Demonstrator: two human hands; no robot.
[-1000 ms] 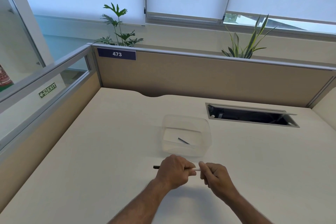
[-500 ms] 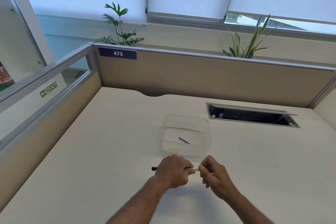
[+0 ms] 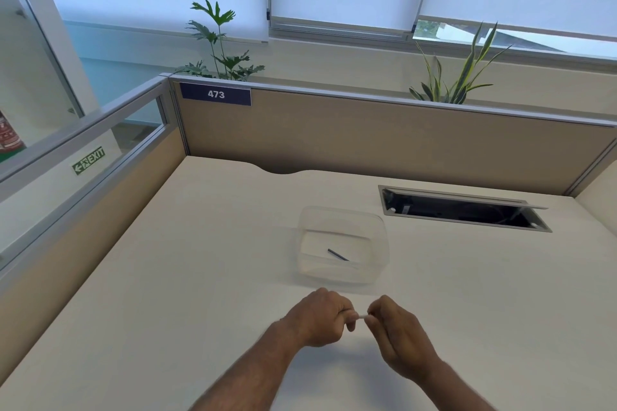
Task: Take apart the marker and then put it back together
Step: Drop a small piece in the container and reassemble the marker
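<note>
My left hand [image 3: 320, 317] is curled in a fist round the white marker [image 3: 362, 316], of which only a short white stretch shows between my two hands. My right hand [image 3: 397, 334] pinches the marker's right end with its fingertips. Both hands hover just above the cream desk [image 3: 200, 277], close to its front. Most of the marker's body is hidden inside my left fist. Behind the hands stands a clear plastic tub [image 3: 344, 243] with a thin dark marker part [image 3: 338, 254] lying on its bottom.
An open cable hatch [image 3: 464, 208] is cut into the desk at the back right. Beige partition walls [image 3: 367, 140] close off the back and left sides. Potted plants [image 3: 220, 43] rise behind the partition.
The dark tip that stuck out left of my left fist is no longer visible. My hands have moved closer together and the exposed white stretch of marker has shortened.
</note>
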